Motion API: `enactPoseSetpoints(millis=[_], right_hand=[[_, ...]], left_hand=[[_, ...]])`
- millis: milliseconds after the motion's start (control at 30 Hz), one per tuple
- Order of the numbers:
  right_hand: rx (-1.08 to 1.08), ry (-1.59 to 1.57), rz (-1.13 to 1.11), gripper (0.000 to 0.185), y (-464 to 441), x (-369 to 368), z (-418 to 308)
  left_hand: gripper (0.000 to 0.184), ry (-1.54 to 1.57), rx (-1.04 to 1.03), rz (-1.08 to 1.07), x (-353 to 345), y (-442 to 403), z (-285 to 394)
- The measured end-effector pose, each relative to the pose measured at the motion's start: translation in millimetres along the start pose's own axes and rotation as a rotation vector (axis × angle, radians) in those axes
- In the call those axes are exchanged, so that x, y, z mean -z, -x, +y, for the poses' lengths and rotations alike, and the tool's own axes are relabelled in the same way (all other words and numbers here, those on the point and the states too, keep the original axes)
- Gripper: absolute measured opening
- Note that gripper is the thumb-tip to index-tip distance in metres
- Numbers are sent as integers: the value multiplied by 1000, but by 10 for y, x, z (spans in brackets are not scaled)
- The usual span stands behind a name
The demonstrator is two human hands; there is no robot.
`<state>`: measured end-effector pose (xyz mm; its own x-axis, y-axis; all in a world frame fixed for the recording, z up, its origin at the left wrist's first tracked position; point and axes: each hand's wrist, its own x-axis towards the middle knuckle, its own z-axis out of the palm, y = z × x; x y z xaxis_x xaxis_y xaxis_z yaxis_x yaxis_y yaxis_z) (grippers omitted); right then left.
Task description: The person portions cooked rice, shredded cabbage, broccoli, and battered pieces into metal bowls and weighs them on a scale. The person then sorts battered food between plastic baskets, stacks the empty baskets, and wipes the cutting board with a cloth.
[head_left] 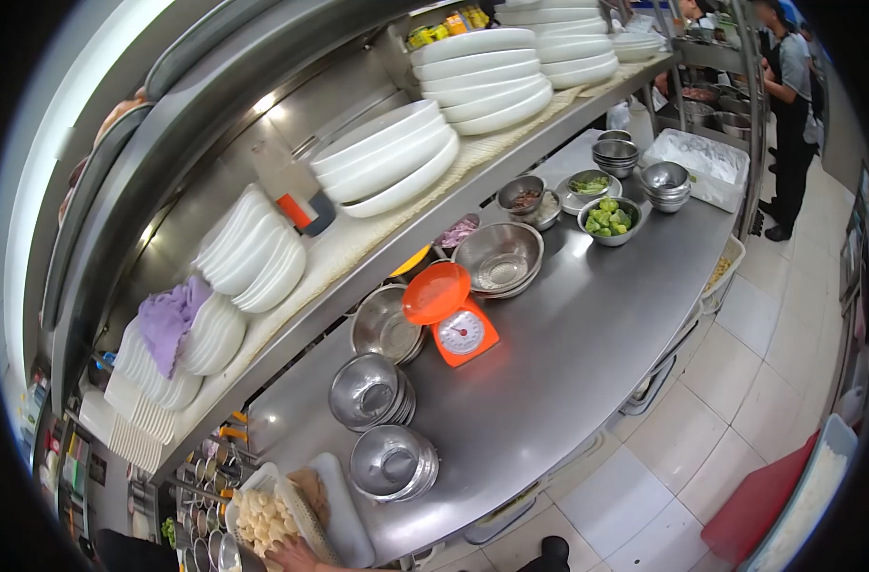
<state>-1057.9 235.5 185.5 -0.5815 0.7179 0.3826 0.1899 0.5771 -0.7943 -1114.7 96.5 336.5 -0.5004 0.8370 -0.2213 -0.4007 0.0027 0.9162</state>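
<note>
At the bottom edge, my left hand (296, 555) reaches in from the right and touches the near end of a white basket (312, 515) of pale, cut food pieces (263, 518). Its visible fingers look spread, with nothing clearly held between them. Beside the basket are a light brown item (309, 488) and a white board or tray (344, 515). Stacked steel bowls (393, 464) stand close by on the steel table (549, 353). My right hand is out of view.
An orange scale (464, 334) stands mid-table among steel bowls. Farther right are bowls of green vegetables (611, 220) and a white tub (696, 167). Above, a shelf (358, 257) holds stacked white dishes. A red bin (760, 505) is on the floor; a person (790, 105) stands behind.
</note>
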Motion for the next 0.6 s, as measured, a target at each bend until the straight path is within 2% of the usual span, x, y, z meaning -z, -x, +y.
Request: enactPoseSetpoints(millis=[33,67,100,133,167,200,233,300,400,467,500,567,600], right_hand=[[84,154,149,62,38,-84,-2],[-15,229,-199,71,53,282,-166],[12,242,-163,71,81,305,-175],[7,275,-196,70,89,293,-179],[-5,229,-202,69,61,232,-143],[12,243,-168,70,85,197,-116],[11,280,-132,68,74,158,-102],[2,296,-110,64,69,206,-128],[-98,213,-303,66,-27,509,-244],[-31,167,-253,66,-51,374,-79],[-87,154,-308,60,-96,404,-90],[-28,-32,-271,53,-141,394,112],[-93,-67,-291,50,-178,466,62]], left_hand=[[54,39,-11,7,63,-14,14],[54,81,-24,-3,154,-34,19],[76,-130,-96,-169,176,-54,9],[59,155,-65,9,187,-119,-97],[59,188,-59,1,217,-49,-67],[56,242,-3,85,146,5,-33],[51,257,-36,335,-211,123,2],[53,115,18,329,196,32,-19],[54,120,8,271,430,-71,-52],[55,101,52,250,663,-154,-66],[54,85,35,215,790,-204,-84],[55,187,-36,292,784,-234,-90],[55,153,-18,256,897,-256,-81]])
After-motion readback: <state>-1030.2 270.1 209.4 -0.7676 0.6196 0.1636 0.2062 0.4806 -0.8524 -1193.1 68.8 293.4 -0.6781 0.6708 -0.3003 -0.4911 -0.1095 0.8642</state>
